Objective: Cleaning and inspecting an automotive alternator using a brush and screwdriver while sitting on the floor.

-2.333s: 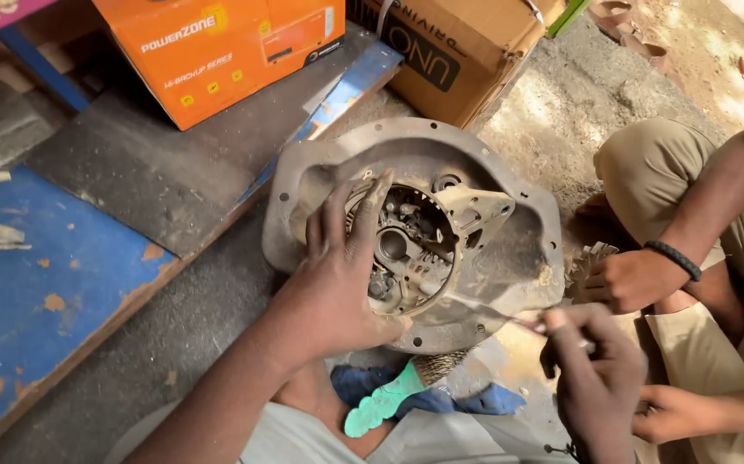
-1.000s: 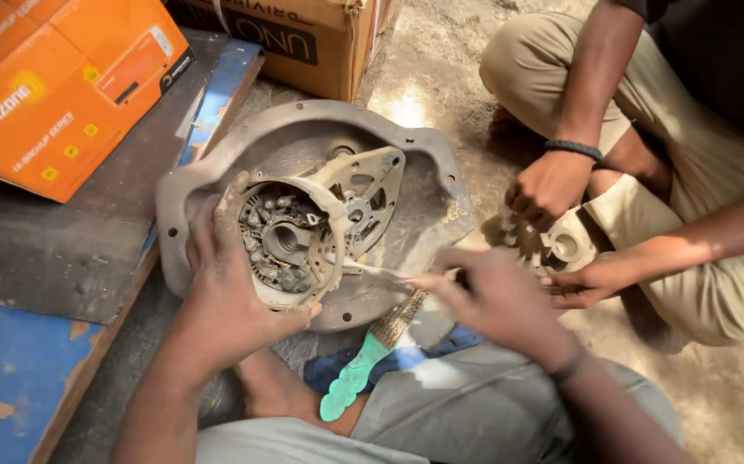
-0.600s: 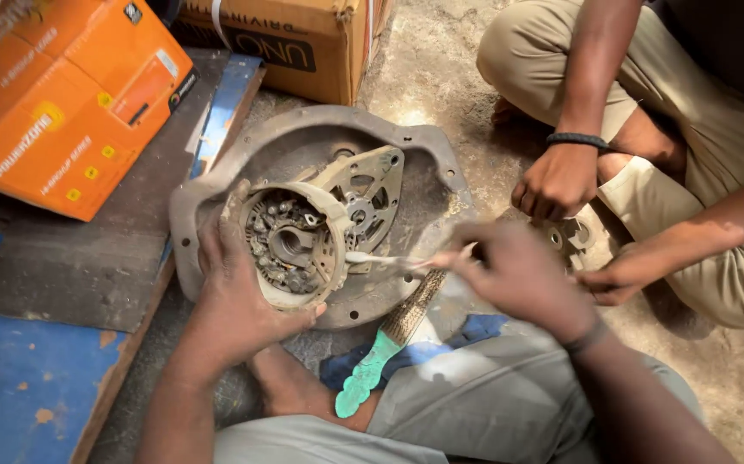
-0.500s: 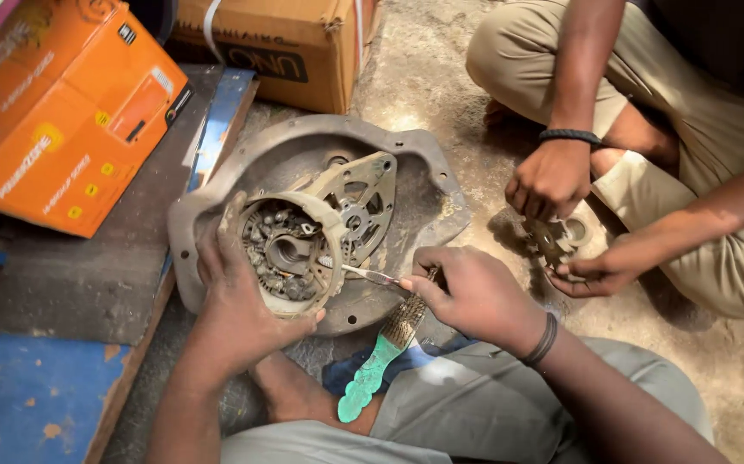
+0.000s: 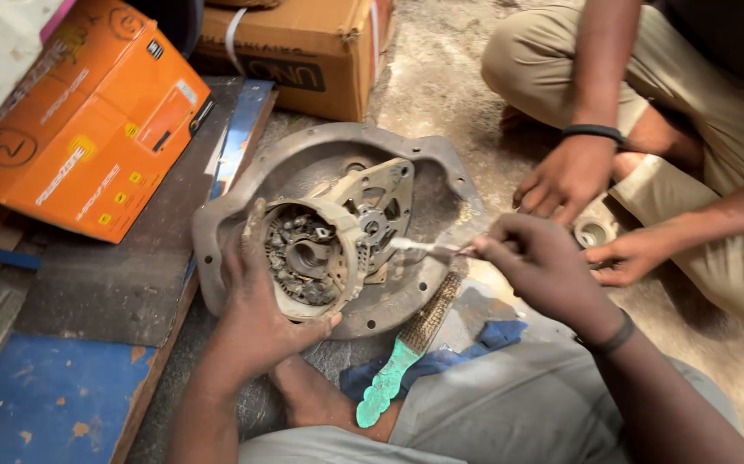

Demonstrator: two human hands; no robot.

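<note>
My left hand [image 5: 256,314] grips the rim of a greasy round alternator housing [image 5: 316,253], tilted up inside a large grey metal bell-shaped casing [image 5: 243,185] on the ground. My right hand [image 5: 544,271] pinches a thin metal rod-like tool [image 5: 423,247] whose tip points at the housing's side. A wire brush with a green handle [image 5: 393,369] lies under my right forearm, on a blue cloth [image 5: 475,344].
Another person squats at the right; their hands [image 5: 565,176] hold a small round metal part [image 5: 594,232] on the ground. An orange box [image 5: 80,120] and a brown carton [image 5: 303,51] stand behind. A blue board [image 5: 54,395] lies at left.
My right hand brought the thin tool in toward the housing and now holds it at its side. My left hand has stayed on the housing throughout. The view shifted slightly.
</note>
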